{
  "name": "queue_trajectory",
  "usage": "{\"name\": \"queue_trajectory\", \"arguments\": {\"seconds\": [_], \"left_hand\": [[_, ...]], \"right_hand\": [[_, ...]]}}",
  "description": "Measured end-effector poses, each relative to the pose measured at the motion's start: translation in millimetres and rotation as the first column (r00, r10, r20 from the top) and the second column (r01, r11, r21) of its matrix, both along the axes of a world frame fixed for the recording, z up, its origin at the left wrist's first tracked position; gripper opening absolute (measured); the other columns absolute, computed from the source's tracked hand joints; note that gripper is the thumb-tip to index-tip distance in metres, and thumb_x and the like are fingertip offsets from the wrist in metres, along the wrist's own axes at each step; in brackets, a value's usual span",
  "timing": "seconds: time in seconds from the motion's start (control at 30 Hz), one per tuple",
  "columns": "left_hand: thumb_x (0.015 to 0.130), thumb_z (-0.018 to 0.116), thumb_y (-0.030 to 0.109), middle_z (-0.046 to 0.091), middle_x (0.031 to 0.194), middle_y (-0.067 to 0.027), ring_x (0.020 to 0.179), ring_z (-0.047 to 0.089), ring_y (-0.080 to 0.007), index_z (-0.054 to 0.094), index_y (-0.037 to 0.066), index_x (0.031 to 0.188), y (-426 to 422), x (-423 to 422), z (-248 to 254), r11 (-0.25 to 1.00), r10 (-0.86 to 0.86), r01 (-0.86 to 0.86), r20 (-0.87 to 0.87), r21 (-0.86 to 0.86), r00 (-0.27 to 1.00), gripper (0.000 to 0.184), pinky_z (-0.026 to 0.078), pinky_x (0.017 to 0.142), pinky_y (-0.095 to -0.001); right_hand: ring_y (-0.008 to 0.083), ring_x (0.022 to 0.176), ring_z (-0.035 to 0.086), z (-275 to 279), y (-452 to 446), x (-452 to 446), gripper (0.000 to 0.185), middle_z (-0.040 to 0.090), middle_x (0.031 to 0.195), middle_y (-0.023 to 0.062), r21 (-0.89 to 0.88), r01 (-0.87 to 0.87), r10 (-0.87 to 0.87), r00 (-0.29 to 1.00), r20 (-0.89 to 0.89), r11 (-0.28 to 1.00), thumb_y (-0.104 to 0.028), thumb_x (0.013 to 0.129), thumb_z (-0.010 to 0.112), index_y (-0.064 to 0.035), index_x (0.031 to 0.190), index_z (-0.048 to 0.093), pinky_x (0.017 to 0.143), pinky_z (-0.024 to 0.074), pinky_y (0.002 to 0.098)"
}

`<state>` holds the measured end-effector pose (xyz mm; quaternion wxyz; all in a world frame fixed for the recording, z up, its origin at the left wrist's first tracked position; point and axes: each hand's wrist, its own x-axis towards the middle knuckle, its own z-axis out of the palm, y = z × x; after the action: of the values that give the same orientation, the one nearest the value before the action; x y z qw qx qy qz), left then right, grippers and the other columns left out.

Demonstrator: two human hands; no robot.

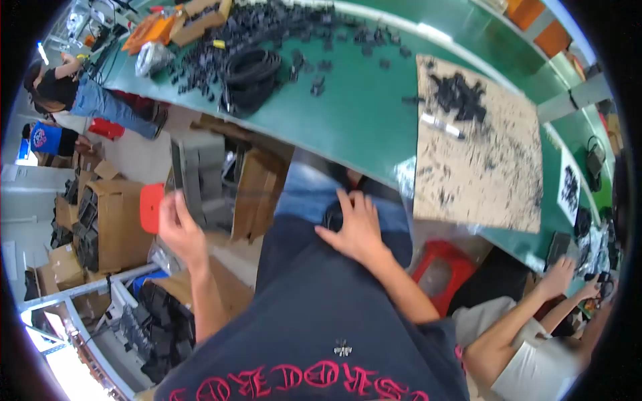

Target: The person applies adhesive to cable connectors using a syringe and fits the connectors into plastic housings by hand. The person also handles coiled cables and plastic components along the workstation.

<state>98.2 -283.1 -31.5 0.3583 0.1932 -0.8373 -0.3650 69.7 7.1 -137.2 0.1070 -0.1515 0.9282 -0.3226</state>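
Observation:
My left hand (184, 234) is raised at the left with its fingers pinched together. From near it a thin black strap (267, 193) runs across to my lap, looking stretched and a little blurred. My right hand (358, 227) curls over a dark coil of strap (332, 215) resting on my lap, and its palm and fingers hide part of the coil. Behind my left fingers shows a flat red piece (152, 208); I cannot tell whether it touches them.
The green table (354, 127) ahead bears a coiled black strap (251, 77), many small black parts (267, 23) and a stained cardboard sheet (481, 174) with a marker (441, 125). Cartons (120, 220) and grey crates (200, 174) stand left. A co-worker (528, 341) sits right, near a red stool (438, 271).

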Motion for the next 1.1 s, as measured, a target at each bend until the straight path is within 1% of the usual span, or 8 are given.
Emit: {"name": "queue_trajectory", "arguments": {"seconds": [0.4, 0.53, 0.7, 0.8, 0.87, 0.93, 1.0, 1.1], "left_hand": [[0.1, 0.049, 0.013, 0.066, 0.115, -0.0105, 0.099, 0.065, -0.0171, 0.057, -0.004, 0.124, 62.4, -216.5, 143.5, 0.514, -0.685, 0.672, -0.217, 0.533, 0.696, 0.031, 0.053, 0.087, -0.0316], [0.095, 0.054, 0.015, 0.069, 0.1, -0.0102, 0.082, 0.067, -0.0163, 0.065, -0.001, 0.102, 214.9, -340.4, 131.7, 0.004, -0.993, 0.425, -0.046, 0.905, 0.109, 0.021, 0.056, 0.079, -0.0325], [0.096, 0.049, 0.005, 0.065, 0.101, -0.0166, 0.092, 0.067, -0.0214, 0.056, -0.007, 0.103, 465.1, -398.6, 40.2, -0.075, -0.956, -0.027, -0.079, 0.997, -0.282, 0.015, 0.056, 0.092, -0.0373], [0.095, 0.051, 0.004, 0.066, 0.112, -0.0165, 0.098, 0.066, -0.0184, 0.057, -0.005, 0.118, 554.4, -401.2, -26.0, -0.094, -0.907, -0.14, -0.143, 0.986, -0.396, 0.025, 0.053, 0.095, -0.037], [0.091, 0.058, 0.012, 0.068, 0.11, -0.0173, 0.102, 0.066, -0.0274, 0.058, 0.001, 0.124, 563.9, -392.1, -29.9, 0.031, -0.943, 0.527, 0.201, 0.849, -0.267, 0.035, 0.052, 0.093, -0.042], [0.091, 0.059, 0.021, 0.069, 0.105, -0.0214, 0.101, 0.065, -0.0358, 0.063, -0.001, 0.116, 556.1, -412.1, -29.1, 0.055, -0.777, 0.998, 0.627, -0.005, 0.046, 0.034, 0.051, 0.09, -0.0419], [0.092, 0.057, 0.029, 0.07, 0.098, -0.02, 0.087, 0.067, -0.0364, 0.067, -0.004, 0.105, 494.4, -385.0, 17.5, 0.064, -0.975, 0.986, 0.199, -0.154, 0.094, 0.036, 0.053, 0.083, -0.0377], [0.096, 0.056, 0.024, 0.069, 0.096, -0.0167, 0.1, 0.068, -0.0288, 0.064, -0.006, 0.112, 384.2, -301.3, 95.8, -0.388, -0.92, 0.657, -0.321, 0.647, -0.227, 0.035, 0.051, 0.096, -0.038]], "right_hand": [[0.0329, 0.119, 0.053, 90.3, 88.6, 26.9, 0.066, 0.055, 0.124, 0.0162, -0.648, -0.009, 0.029, 0.999, 0.02, 0.761, -0.012, 0.064, 0.077, -0.0049, 0.126, 0.054, 0.103, 0.0419, 0.0397], [0.032, 0.112, 0.059, 163.1, 178.6, 39.3, 0.064, 0.06, 0.12, 0.0161, -0.465, 0.322, -0.458, 0.863, -0.214, 0.824, -0.007, 0.059, 0.076, -0.0044, 0.121, 0.061, 0.098, 0.0467, 0.0396], [0.0347, 0.111, 0.052, 157.7, 257.5, -3.8, 0.071, 0.057, 0.117, 0.0152, -0.086, 0.709, -0.639, 0.568, -0.519, 0.7, -0.004, 0.059, 0.074, -0.0053, 0.127, 0.057, 0.099, 0.04, 0.0433], [0.0355, 0.117, 0.05, 117.8, 294.4, -30.3, 0.071, 0.056, 0.122, 0.0152, 0.083, 0.79, -0.659, 0.56, -0.502, 0.608, -0.01, 0.061, 0.079, -0.0045, 0.128, 0.056, 0.105, 0.0356, 0.0443], [0.0364, 0.125, 0.046, 122.1, 299.0, -35.5, 0.074, 0.053, 0.129, 0.0162, 0.167, 0.739, -0.6, 0.639, -0.48, 0.653, -0.015, 0.063, 0.081, -0.0045, 0.131, 0.054, 0.108, 0.034, 0.0445], [0.0354, 0.134, 0.039, 160.2, 287.2, -48.2, 0.077, 0.047, 0.138, 0.0177, -0.165, 0.689, -0.683, 0.6, -0.417, 0.706, -0.017, 0.064, 0.082, -0.0013, 0.133, 0.052, 0.111, 0.0315, 0.0441], [0.0352, 0.133, 0.039, 200.4, 280.3, -59.8, 0.076, 0.048, 0.137, 0.0177, -0.343, 0.488, -0.593, 0.588, -0.55, 0.803, -0.017, 0.065, 0.082, -0.0013, 0.133, 0.052, 0.11, 0.0317, 0.0441], [0.0351, 0.133, 0.04, 223.7, 278.2, -92.1, 0.075, 0.048, 0.137, 0.0177, -0.393, 0.083, -0.374, 0.533, -0.759, 0.916, -0.017, 0.065, 0.081, -0.0013, 0.132, 0.052, 0.11, 0.032, 0.044]]}}
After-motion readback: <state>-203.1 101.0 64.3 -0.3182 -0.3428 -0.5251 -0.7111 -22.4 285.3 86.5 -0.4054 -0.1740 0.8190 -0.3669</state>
